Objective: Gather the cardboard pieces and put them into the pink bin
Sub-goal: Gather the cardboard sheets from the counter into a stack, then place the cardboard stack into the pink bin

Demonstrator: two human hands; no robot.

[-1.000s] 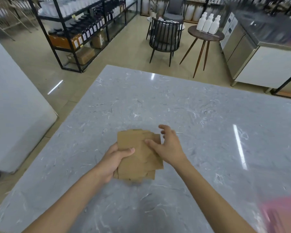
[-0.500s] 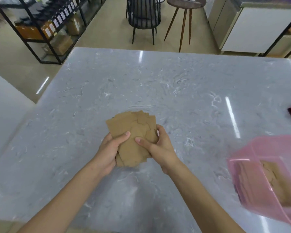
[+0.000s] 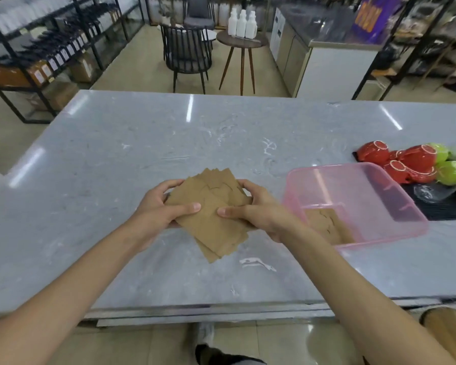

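Observation:
A loose stack of brown cardboard pieces [image 3: 211,214] is held just above the grey marble table [image 3: 116,159]. My left hand [image 3: 158,209] grips its left edge, thumb on top. My right hand [image 3: 258,209] grips the right edge, thumb on top too. The translucent pink bin [image 3: 395,206] stands on the table immediately to the right of my right hand. More cardboard pieces [image 3: 324,225] lie inside it at its near end.
Red and green cups [image 3: 416,162] lie on a black mat [image 3: 448,206] behind and right of the bin. The table's near edge [image 3: 221,309] runs below my forearms. Beyond the table stand a chair [image 3: 187,51], a small round table with white bottles [image 3: 241,40] and shelving [image 3: 50,56].
Both hands have lifted the cardboard stack and carried it to the right, closer to the pink bin. The view has shifted so the whole bin and the cups now show.

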